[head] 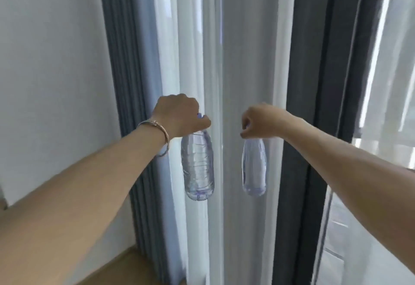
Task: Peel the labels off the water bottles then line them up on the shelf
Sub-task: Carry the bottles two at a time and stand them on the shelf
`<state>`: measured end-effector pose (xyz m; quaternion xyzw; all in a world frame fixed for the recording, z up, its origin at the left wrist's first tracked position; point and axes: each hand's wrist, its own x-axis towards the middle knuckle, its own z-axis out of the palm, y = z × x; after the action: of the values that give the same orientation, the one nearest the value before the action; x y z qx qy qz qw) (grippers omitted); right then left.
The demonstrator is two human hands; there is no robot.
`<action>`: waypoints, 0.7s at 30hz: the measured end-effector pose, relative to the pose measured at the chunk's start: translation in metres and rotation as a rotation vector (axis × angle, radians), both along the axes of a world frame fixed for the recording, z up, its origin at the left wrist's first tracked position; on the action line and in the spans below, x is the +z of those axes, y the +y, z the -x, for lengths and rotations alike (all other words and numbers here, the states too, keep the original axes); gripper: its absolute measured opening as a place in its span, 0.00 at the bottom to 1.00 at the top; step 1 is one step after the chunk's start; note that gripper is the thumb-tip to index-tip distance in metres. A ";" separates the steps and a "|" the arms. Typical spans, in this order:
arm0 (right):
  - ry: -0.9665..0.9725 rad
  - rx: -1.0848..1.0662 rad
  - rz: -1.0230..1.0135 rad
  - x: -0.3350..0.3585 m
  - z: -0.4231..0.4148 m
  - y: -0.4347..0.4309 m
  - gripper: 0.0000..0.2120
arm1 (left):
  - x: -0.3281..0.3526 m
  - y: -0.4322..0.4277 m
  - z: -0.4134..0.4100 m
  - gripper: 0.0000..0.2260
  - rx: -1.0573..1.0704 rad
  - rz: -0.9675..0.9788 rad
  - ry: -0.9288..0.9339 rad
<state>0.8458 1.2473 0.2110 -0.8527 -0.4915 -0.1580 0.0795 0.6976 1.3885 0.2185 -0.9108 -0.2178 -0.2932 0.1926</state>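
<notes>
Two clear plastic water bottles without labels hang in the air in front of me. My left hand (182,115) grips the top of the left bottle (197,168), whose purple cap peeks out between the fingers. My right hand (260,120) holds the neck of the right bottle (254,168), which hangs a little farther away; its cap is hidden by the fingers. Both bottles hang upright and apart from each other. A thin bracelet circles my left wrist. No shelf is in view.
Behind the bottles hang a white sheer curtain (244,60) and a grey-blue drape (132,82). A dark window frame (318,71) stands at the right. A plain white wall (51,71) fills the left, and wooden floor (125,269) shows at the bottom.
</notes>
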 end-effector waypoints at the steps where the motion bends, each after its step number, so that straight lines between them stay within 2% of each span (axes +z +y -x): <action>1: -0.009 0.044 -0.001 0.003 0.016 0.022 0.04 | 0.000 0.016 0.020 0.17 0.043 -0.001 -0.003; 8: 0.034 0.354 0.046 0.004 0.143 0.161 0.09 | -0.002 0.132 0.167 0.18 0.316 -0.034 0.043; 15: 0.047 0.504 0.006 0.007 0.253 0.301 0.07 | -0.002 0.238 0.317 0.16 0.539 -0.066 0.070; 21: 0.049 0.588 0.079 -0.018 0.332 0.410 0.06 | -0.009 0.314 0.405 0.16 0.670 -0.071 0.098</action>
<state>0.5143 1.6575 0.1935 -0.6798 -0.7211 -0.0881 0.1006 0.2921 1.7028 0.2099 -0.7941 -0.4852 -0.1771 0.3203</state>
